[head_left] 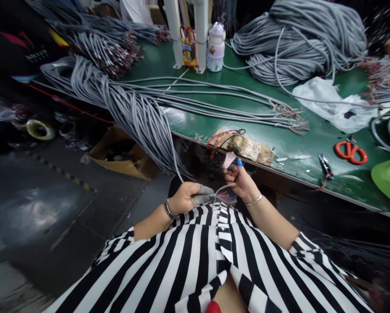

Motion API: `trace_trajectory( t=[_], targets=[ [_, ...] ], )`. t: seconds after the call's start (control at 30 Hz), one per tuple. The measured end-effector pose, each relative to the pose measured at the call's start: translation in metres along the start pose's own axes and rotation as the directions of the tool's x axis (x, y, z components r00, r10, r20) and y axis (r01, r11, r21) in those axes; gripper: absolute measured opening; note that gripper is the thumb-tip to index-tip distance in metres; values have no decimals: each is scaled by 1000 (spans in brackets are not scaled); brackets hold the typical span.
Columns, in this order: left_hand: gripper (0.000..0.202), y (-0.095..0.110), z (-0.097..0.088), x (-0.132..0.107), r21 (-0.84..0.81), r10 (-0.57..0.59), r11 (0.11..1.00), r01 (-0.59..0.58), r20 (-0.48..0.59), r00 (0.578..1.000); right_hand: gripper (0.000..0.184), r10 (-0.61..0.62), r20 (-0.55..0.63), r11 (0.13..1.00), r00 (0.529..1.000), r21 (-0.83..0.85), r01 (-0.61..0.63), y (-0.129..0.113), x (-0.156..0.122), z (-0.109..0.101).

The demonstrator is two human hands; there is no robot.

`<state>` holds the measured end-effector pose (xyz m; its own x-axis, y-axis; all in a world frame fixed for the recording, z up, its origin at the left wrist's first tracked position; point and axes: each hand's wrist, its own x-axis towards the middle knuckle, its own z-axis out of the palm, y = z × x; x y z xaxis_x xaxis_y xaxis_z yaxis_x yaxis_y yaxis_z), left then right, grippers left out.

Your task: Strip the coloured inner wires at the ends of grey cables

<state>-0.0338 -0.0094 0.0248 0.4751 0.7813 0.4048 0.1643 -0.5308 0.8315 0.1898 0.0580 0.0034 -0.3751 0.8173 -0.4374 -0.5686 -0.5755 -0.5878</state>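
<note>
My left hand (185, 198), its thumb and finger wrapped in greyish tape, is closed around the end of a grey cable (178, 167). Thin coloured wires (226, 197) fan out from that end, in front of the striped shirt. My right hand (242, 182) pinches a thin grey strand (221, 188) that curves up from the cable end. One of its fingers has a blue wrap, and a pale pink piece (229, 161) shows at another fingertip. The held cable runs up to a large grey cable bundle (133, 117) draped over the table edge.
On the green table (247, 93) lie stripped cables (214, 111), red-handled scissors (350, 152), small cutters (325, 166), a plastic bag (335, 104) and cable coils (299, 39). A taped block (247, 148) with wires sits at the edge. A cardboard box (123, 163) stands below. A bottle (216, 48) is behind.
</note>
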Motion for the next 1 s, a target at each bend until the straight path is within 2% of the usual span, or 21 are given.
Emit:
trace_trajectory(
  t=[0.13, 0.3, 0.4, 0.53, 0.67, 0.73, 0.87, 1.0],
  targets=[
    [19, 3, -2, -7, 97, 74, 993, -66, -81, 994, 51, 7, 60, 998, 998, -59, -3, -4, -6, 6],
    [19, 0, 2, 4, 194, 133, 976, -99, -171, 976, 53, -20, 128, 993, 992, -116, 35, -10, -9, 14],
    [20, -2, 6, 14, 243, 154, 965, -100, -219, 963, 49, -83, 86, 985, 993, -142, 94, -12, -7, 18],
    [22, -7, 12, 27, 224, 144, 971, -79, -287, 947, 45, -201, 20, 946, 979, -254, 200, -9, -5, 19],
    [21, -16, 16, 37, 192, 142, 978, -80, -335, 931, 47, -401, -78, 873, 913, -335, 355, 1, -2, 18],
    [21, -23, 18, 40, 169, 122, 983, -67, -341, 932, 51, -437, -90, 866, 895, -311, 391, 4, 0, 19],
    [23, -32, 22, 42, 114, 39, 993, -2, -323, 946, 57, -347, -36, 913, 937, -242, 329, 5, 6, 24],
    [24, -36, 23, 40, 77, 18, 997, 5, -296, 955, 60, -227, -6, 961, 974, -161, 223, 0, 11, 26]
  ],
)
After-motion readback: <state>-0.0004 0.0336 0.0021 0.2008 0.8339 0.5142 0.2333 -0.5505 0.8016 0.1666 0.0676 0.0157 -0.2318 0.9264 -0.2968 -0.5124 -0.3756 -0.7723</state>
